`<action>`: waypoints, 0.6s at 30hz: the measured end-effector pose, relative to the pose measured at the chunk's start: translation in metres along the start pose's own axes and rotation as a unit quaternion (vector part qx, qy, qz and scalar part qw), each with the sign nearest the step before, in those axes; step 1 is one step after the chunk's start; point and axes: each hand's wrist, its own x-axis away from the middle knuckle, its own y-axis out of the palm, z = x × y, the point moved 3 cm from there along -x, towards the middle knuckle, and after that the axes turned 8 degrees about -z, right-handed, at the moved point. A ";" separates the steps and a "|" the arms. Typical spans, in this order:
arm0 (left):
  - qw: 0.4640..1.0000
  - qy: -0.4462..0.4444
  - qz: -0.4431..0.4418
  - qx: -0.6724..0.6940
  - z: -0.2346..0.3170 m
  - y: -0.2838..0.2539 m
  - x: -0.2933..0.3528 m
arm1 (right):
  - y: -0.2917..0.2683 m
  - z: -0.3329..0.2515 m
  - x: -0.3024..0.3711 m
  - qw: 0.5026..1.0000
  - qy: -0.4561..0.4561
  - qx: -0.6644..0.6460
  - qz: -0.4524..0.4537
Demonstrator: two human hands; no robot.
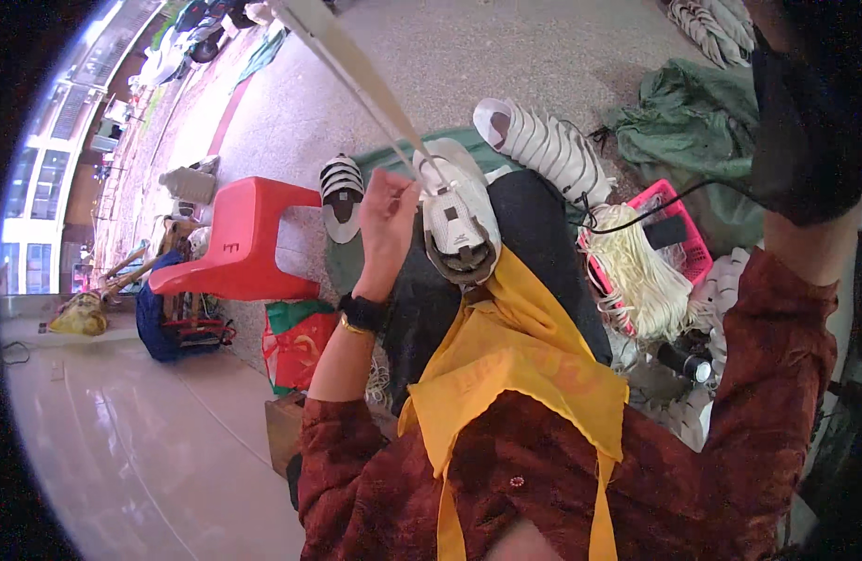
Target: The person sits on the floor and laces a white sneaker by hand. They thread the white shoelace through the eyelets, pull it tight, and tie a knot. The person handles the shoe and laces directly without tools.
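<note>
A white sneaker (451,224) with a grey collar rests on my lap, its toe away from me. From its front, a pale shoelace (361,79) runs taut up past the top edge. My left hand (391,208) is beside the shoe's left side, finger and thumb pinched together close to the lace. Whether they grip the lace is too small to tell. My right arm is raised at the right rim. There, a black covering (805,140) wraps the wrist, and the fingers of my right hand are lost in the dark.
A red plastic chair (248,238) stands at left. Stacked white shoe uppers (548,150) lie ahead, with another stack (341,196) by the chair. At right, a pink basket (697,251) adjoins a bundle of cream laces (637,280), a black cable (674,198) and green cloth (683,117).
</note>
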 end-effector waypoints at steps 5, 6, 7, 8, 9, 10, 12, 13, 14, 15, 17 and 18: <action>0.998 -0.006 -0.058 0.019 -0.008 0.009 -0.009 | 0.019 -0.006 -0.009 1.000 0.002 -0.020 -0.016; 0.996 0.005 -0.089 0.013 -0.007 0.011 -0.009 | 0.025 -0.006 -0.012 1.000 0.006 -0.022 -0.017; 0.993 0.016 -0.118 0.007 -0.005 0.012 -0.009 | 0.026 -0.009 -0.013 0.999 0.003 -0.027 -0.020; 0.988 0.028 -0.149 0.002 0.001 0.016 -0.010 | 0.029 -0.009 -0.014 0.999 0.007 -0.030 -0.020; 0.989 0.013 -0.149 -0.006 0.006 0.018 -0.011 | 0.030 -0.011 -0.015 0.999 0.008 -0.032 -0.021; 0.989 -0.001 -0.148 -0.013 0.011 0.021 -0.011 | 0.029 -0.014 -0.016 0.999 0.003 -0.037 -0.022; 0.993 -0.009 -0.117 -0.012 0.019 0.019 -0.008 | 0.033 -0.015 -0.019 0.999 0.003 -0.045 -0.026; 0.996 0.000 -0.088 -0.005 0.021 0.016 -0.007 | 0.035 -0.017 -0.019 0.998 0.003 -0.051 -0.028; 0.998 0.009 -0.058 0.002 0.023 0.012 -0.005 | 0.037 -0.018 -0.018 0.998 0.001 -0.057 -0.031; 0.999 0.007 -0.046 0.000 0.024 0.006 0.000 | 0.042 -0.016 -0.017 0.997 0.002 -0.067 -0.036; 1.000 0.004 -0.023 -0.003 0.027 -0.008 0.009 | 0.051 -0.020 -0.008 0.994 0.000 -0.095 -0.049; 1.000 -0.003 -0.011 -0.012 0.029 -0.012 0.015 | 0.059 -0.020 0.001 0.991 -0.003 -0.120 -0.061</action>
